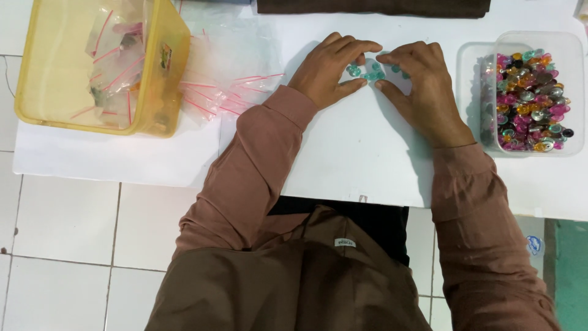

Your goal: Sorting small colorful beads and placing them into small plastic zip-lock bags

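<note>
My left hand (327, 70) and my right hand (422, 89) rest on a white table (349, 159), fingertips curled toward each other. Between them lies a small cluster of teal-green beads (370, 71), which both sets of fingertips touch and corral. Neither hand lifts anything. To the right of my right hand stands a clear plastic box (531, 92) filled with several mixed beads in pink, orange, silver and green.
A yellow translucent tub (98, 64) with small clear zip bags stands at the far left. More zip bags with red strips (226, 79) lie spread beside it. A dark cloth (373, 7) runs along the table's far edge. White tiled floor lies below.
</note>
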